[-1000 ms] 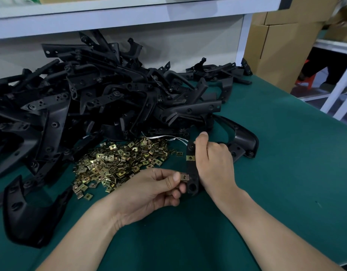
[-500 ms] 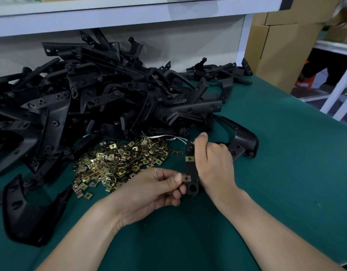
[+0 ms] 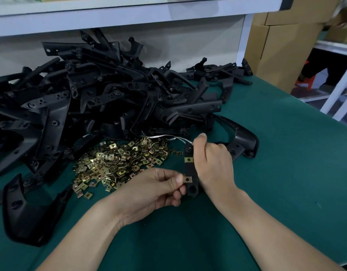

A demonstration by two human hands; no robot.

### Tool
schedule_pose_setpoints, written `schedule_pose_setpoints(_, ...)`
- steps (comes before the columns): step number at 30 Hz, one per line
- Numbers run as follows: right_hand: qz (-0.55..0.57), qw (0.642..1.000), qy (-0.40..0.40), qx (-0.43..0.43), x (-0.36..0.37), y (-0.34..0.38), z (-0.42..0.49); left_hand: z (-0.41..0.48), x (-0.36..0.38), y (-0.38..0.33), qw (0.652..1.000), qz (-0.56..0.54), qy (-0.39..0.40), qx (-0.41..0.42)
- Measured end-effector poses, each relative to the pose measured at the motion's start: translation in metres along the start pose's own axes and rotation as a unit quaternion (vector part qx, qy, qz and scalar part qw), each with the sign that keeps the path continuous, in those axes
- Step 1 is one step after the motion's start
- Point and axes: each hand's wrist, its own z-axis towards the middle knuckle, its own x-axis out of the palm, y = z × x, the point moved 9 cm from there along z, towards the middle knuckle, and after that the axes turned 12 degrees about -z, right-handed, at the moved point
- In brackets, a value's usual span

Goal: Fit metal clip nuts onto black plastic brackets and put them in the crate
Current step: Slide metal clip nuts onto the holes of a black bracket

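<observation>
Barely any shift: your left grip [image 3: 149,190] pinches a second clip nut [image 3: 187,179] against the bracket [image 3: 189,169] your right grip [image 3: 213,163] clutches; first nut [image 3: 188,159] sits fitted, big pile [image 3: 110,98] waiting, no crate visible.

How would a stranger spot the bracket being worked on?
On the green table, just right of the heap of brass clips in front of the black pile, two hands meet. The bracket is the narrow black strip the right hand grips. What sets it apart: a fitted clip sits on it, and the left hand pinches a second clip at its edge.
</observation>
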Motion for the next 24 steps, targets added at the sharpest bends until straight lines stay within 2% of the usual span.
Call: schedule_pose_setpoints(24, 0.006, 1.000, -0.018, -0.014, -0.0024, 0.0079, -0.0002, 0.0004, 0.0075, -0.0036, 0.997, 0.067, -0.004, 0.025)
